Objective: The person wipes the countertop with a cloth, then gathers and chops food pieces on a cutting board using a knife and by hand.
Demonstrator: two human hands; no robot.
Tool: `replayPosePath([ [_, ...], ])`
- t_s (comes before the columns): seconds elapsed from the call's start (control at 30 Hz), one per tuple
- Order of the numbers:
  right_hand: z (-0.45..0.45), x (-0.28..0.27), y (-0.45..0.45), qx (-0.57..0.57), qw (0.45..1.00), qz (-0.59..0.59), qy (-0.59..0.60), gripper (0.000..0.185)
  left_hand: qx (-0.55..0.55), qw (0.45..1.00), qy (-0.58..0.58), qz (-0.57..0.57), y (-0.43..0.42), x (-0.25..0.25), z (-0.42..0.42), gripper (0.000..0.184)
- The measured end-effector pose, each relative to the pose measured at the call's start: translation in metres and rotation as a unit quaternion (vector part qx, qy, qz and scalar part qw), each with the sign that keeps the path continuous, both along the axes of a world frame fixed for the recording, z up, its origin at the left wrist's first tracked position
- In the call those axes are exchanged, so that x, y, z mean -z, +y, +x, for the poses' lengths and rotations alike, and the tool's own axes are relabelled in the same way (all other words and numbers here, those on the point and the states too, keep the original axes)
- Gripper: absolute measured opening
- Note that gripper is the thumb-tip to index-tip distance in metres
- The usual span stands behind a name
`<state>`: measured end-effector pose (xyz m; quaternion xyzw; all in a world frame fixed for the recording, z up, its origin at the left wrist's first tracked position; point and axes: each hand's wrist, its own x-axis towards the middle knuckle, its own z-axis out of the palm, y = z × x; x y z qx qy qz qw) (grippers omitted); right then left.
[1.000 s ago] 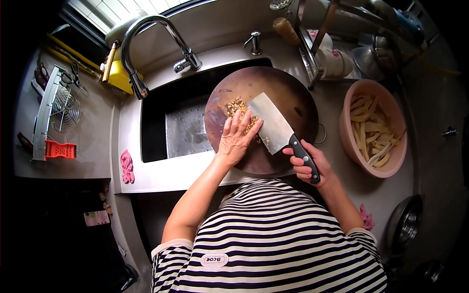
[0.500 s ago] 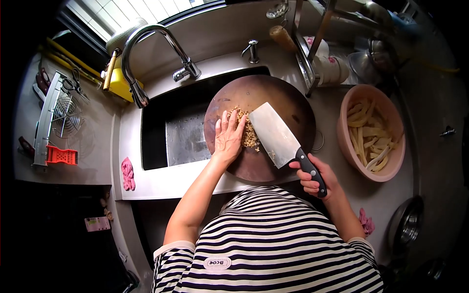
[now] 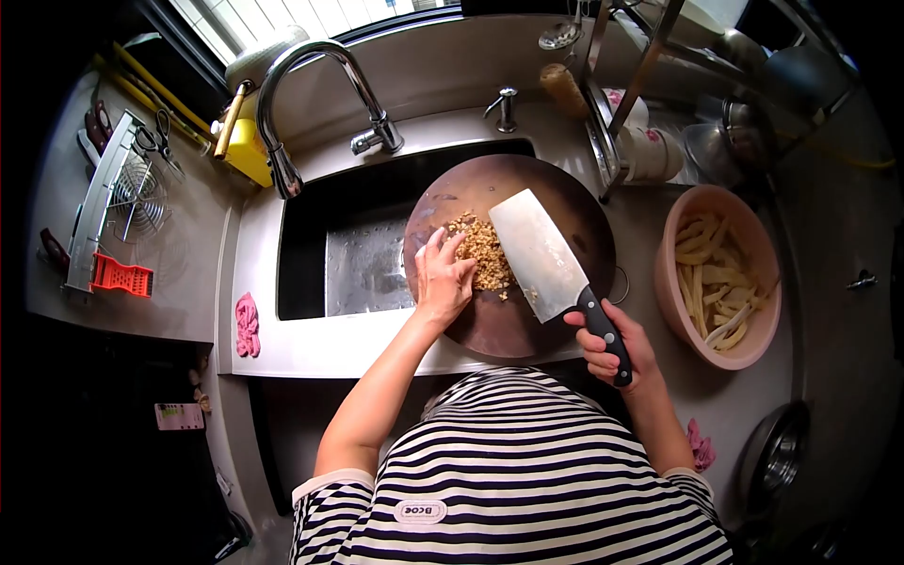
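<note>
On a round dark wooden chopping board [image 3: 527,334] lies a heap of finely chopped light-brown bits [image 3: 488,254], too small to name for sure. My left hand [image 3: 444,281] is at the heap's left edge, fingers apart and partly bent, with nothing visible held. My right hand [image 3: 621,348] grips the black handle of a cleaver [image 3: 539,252]. Its broad blade rests slantwise over the board, just right of the heap, with a few bits stuck to it.
The board spans part of the dark sink [image 3: 363,273] below a chrome faucet [image 3: 325,49]. At right stands a pink basin [image 3: 670,292] of pale strips. A dish rack [image 3: 612,141] holds bowls behind. Pink cloths [image 3: 247,325] and a red grater [image 3: 122,276] lie at left.
My left hand, which lay flat with fingers spread over the bits, has drawn back and bent its fingers, uncovering more of the heap. The cleaver stays beside the heap. The view has shifted slightly.
</note>
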<state>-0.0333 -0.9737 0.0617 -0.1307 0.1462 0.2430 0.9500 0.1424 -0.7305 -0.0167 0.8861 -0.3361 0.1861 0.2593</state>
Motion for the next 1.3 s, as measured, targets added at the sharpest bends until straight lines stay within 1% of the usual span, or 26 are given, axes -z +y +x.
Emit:
replayPosePath([
  [0.23,0.007,0.0,0.003,-0.009,0.999,0.036,-0.016,0.054,-0.029,0.987,0.118,-0.103,-0.007,-0.001,0.009,0.009],
  [0.27,0.006,0.001,0.002,-0.01,0.999,0.038,-0.018,0.054,-0.009,0.988,0.121,-0.094,-0.006,-0.001,0.013,0.015],
  [0.37,0.007,0.001,0.002,-0.017,0.998,0.049,-0.024,0.054,0.024,0.959,0.235,-0.154,-0.008,-0.005,0.019,0.018],
  [0.4,0.007,0.001,0.002,-0.021,0.998,0.053,-0.026,0.054,0.055,0.891,0.36,-0.271,-0.011,-0.005,0.022,0.019],
  [0.43,0.008,0.001,0.002,-0.023,0.998,0.058,-0.028,0.054,0.04,0.815,0.479,-0.324,-0.014,-0.01,0.024,0.023],
  [0.5,0.01,0.001,0.005,-0.028,0.997,0.068,-0.032,0.054,0.032,0.687,0.61,-0.393,-0.014,-0.022,0.031,0.038],
  [0.53,0.012,0.001,0.006,-0.03,0.996,0.072,-0.033,0.054,0.079,0.625,0.65,-0.425,-0.018,-0.024,0.034,0.069],
  [0.63,0.016,0.003,0.008,-0.037,0.995,0.084,-0.038,0.054,0.179,0.436,0.695,-0.543,-0.023,-0.04,0.035,0.088],
  [0.67,0.018,0.004,0.009,-0.035,0.995,0.089,-0.039,0.054,0.169,0.414,0.701,-0.555,-0.023,-0.042,0.038,0.097],
  [0.77,0.024,0.008,0.008,-0.034,0.993,0.103,-0.042,0.054,0.181,0.411,0.7,-0.555,-0.024,-0.046,0.04,0.099],
  [0.87,0.032,0.01,0.007,-0.034,0.992,0.11,-0.045,0.054,0.171,0.459,0.694,-0.528,-0.027,-0.049,0.039,0.101],
  [0.97,0.045,0.012,0.01,-0.033,0.993,0.107,-0.044,0.054,0.187,0.466,0.691,-0.52,-0.029,-0.04,0.041,0.1],
  [1.07,0.059,0.019,0.014,-0.033,0.992,0.112,-0.047,0.053,0.22,0.45,0.701,-0.508,-0.026,-0.026,0.044,0.102],
  [1.1,0.063,0.021,0.015,-0.03,0.992,0.112,-0.045,0.053,0.207,0.444,0.706,-0.512,-0.026,-0.022,0.043,0.101],
  [1.17,0.07,0.025,0.017,-0.024,0.993,0.109,-0.043,0.053,0.18,0.432,0.714,-0.521,-0.029,-0.031,0.035,0.097],
  [1.27,0.078,0.031,0.019,-0.017,0.994,0.096,-0.045,0.052,0.153,0.39,0.729,-0.542,-0.031,-0.042,0.027,0.094],
  [1.3,0.08,0.034,0.019,-0.01,0.995,0.09,-0.046,0.051,0.148,0.399,0.735,-0.527,-0.031,-0.039,0.026,0.094],
])
